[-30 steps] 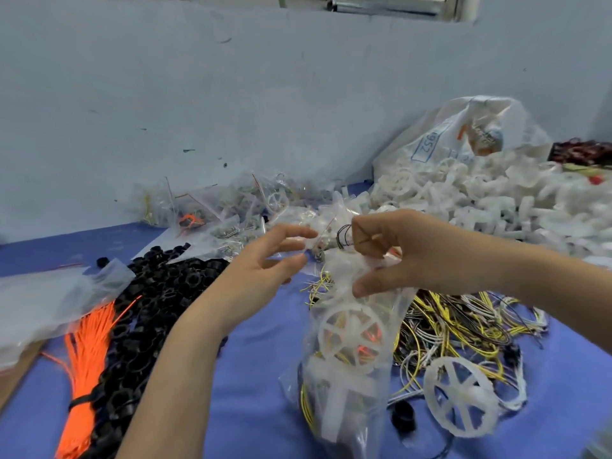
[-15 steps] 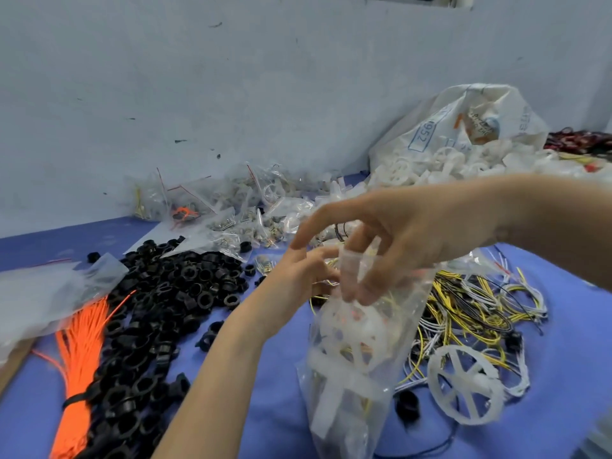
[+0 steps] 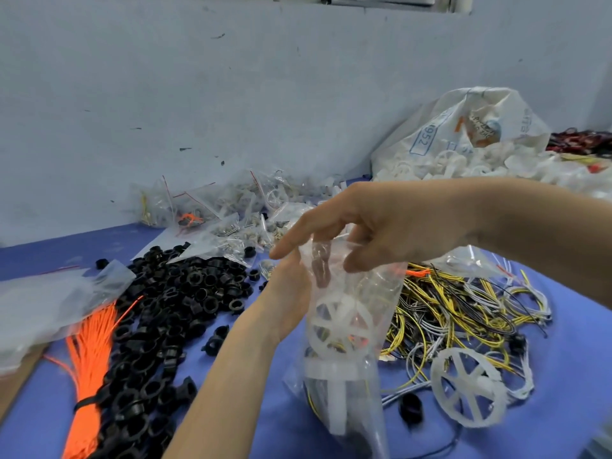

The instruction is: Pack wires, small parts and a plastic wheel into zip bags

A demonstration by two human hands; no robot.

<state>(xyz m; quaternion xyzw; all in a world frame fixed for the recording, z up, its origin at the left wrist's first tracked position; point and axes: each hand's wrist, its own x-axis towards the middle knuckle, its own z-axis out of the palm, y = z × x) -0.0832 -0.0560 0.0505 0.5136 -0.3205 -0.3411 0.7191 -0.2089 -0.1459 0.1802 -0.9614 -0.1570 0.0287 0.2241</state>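
We noted the clear zip bag [image 3: 344, 329] held upright over the blue table [image 3: 563, 409], a white plastic wheel [image 3: 339, 321] and wire ends visible inside. Our right hand [image 3: 381, 226] pinched the bag's top edge from above. The left hand [image 3: 291, 293] gripped its left side; its fingers were hidden behind the plastic. Just right lay tangled yellow and white wires [image 3: 463, 309] and a loose wheel [image 3: 468, 387]. Left: black rings [image 3: 172, 309], orange ties [image 3: 89, 359].

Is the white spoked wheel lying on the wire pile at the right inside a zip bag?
No: that white wheel lies bare on the wire pile, outside the zip bag held by both hands.
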